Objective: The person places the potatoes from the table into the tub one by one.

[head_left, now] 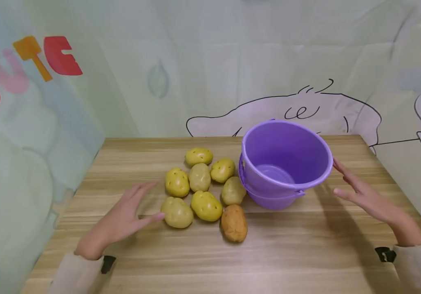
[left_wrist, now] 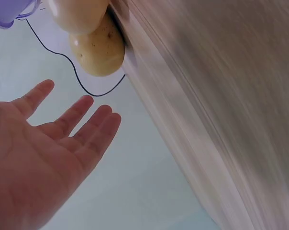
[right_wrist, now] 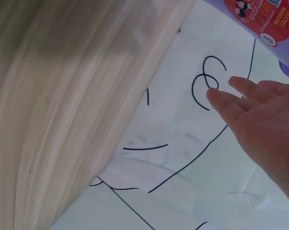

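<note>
Several yellow potatoes (head_left: 177,212) lie in a loose cluster on the wooden table, left of a purple bucket (head_left: 269,188). A brown-orange potato-like vegetable (head_left: 234,223) lies at the near end of the cluster. My left hand (head_left: 122,220) hovers left of the potatoes with its fingers extended; the thumb tip is close to the nearest one, and I cannot tell if they touch. To the right of the bucket is my right hand (head_left: 370,198), fingers spread and holding nothing. Part of the bucket's red label (right_wrist: 266,19) shows in the right wrist view.
The wooden table (head_left: 181,265) ends at the back against a printed cloth backdrop (head_left: 129,81) with cartoon drawings. The bucket's mouth faces up and toward me, and its handle (head_left: 269,196) hangs down along the near side.
</note>
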{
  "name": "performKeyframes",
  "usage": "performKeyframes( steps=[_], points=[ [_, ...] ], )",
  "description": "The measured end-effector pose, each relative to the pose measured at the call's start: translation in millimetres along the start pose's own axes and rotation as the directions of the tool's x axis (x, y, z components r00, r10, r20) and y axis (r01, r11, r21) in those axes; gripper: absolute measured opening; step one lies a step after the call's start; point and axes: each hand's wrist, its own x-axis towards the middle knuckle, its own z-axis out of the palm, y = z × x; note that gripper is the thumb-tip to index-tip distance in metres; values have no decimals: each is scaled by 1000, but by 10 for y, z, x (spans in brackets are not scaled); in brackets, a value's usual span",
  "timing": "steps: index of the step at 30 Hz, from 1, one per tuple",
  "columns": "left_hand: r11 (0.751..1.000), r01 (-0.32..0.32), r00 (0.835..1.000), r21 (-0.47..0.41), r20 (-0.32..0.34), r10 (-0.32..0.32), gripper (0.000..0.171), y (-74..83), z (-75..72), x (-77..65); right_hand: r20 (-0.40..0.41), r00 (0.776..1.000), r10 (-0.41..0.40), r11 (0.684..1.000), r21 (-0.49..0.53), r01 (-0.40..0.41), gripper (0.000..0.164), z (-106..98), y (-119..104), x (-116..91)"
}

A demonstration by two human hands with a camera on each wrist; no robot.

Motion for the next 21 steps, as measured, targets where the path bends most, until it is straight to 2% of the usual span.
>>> performKeyframes(
  steps=[7, 13, 21],
  points=[
    [999, -31, 999, -27, 11, 31, 88, 53, 54, 35, -61, 997, -41, 999, 2, 42, 61, -65, -101, 85],
    [999, -24, 999, -33, 20, 25, 88, 93, 75, 10, -111, 985, -130, 988, 66, 138, 53, -76, -235, 229],
    [997, -56, 998, -53, 32, 57, 86, 96, 98, 41, -164, 985, -48, 998, 24, 53, 54, -85, -367, 362]
  ],
)
